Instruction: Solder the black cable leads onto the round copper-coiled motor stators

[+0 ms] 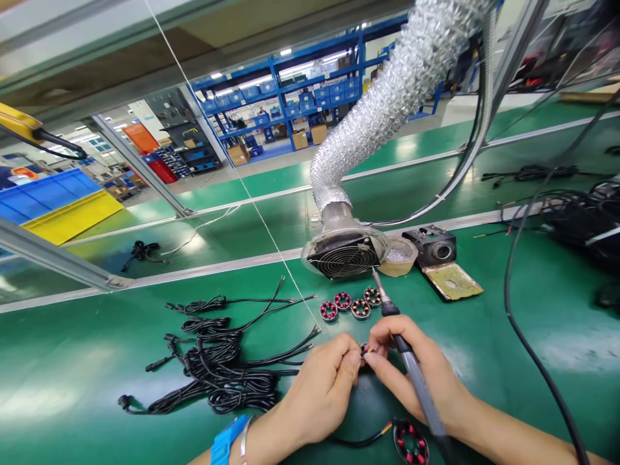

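My left hand [322,387] is closed in a pinch around a small, mostly hidden part [363,351] with fine coloured wires, perhaps a coil ring. My right hand [421,368] has a soldering iron [409,361] lying across it, tip pointing up and away. The right thumb and forefinger also meet at the small part. Just beyond my hands sit several ring-shaped coils [343,301] with red or copper windings. Nearer to me, a larger-looking ring coil [411,443] with red windings has a black cable joined to it by coloured wires. A thin pale strand [264,223] slants down toward my left hand.
Bundled black cables [213,355] lie on the green table to the left. Behind the coils stand a fume extractor [346,255] with a silver duct [378,103], a tub [400,257] and an iron stand [433,245] with a sponge [453,282]. A black cord [513,310] hangs on the right.
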The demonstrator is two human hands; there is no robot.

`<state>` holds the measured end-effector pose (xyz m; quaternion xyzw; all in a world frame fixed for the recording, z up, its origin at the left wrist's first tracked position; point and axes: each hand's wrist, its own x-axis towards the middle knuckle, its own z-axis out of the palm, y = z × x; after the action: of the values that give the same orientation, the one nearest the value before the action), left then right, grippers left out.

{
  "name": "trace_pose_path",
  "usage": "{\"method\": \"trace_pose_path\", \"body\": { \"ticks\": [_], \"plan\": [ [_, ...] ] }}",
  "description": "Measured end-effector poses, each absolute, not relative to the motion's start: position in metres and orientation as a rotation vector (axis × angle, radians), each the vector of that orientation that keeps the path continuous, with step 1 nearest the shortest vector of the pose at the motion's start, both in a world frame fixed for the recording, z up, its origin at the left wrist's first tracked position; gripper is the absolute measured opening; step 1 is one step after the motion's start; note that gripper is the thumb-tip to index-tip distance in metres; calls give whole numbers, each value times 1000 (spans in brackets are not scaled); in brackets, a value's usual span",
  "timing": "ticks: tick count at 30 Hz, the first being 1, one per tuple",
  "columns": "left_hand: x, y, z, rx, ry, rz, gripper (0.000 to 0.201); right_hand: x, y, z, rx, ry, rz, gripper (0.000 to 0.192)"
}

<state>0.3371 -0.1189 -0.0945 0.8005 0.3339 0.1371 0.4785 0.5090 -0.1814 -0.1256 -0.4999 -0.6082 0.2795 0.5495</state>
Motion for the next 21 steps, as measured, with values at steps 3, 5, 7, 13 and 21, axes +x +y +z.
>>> {"method": "trace_pose_path", "body": {
  "ticks": [3, 5, 7, 13, 21],
  "plan": [
    [339, -119, -105, 1835, 858, 407, 30, 505, -180, -128, -1238, -1402, 666, 24],
    [341, -117, -113, 1744, 858, 472, 31, 502, -179, -130, -1259, -1386, 685, 25],
    [341, -114, -120, 1651, 843, 516, 32, 499, -179, -133, -1264, -1378, 710, 26],
    [338, -106, -118, 1719, 851, 410, 33, 498, -182, -135, -1289, -1533, 677, 28],
    [337, -113, -108, 1938, 823, 211, 25, 505, -175, -126, -1017, -1746, 206, 33]
  ]
}}
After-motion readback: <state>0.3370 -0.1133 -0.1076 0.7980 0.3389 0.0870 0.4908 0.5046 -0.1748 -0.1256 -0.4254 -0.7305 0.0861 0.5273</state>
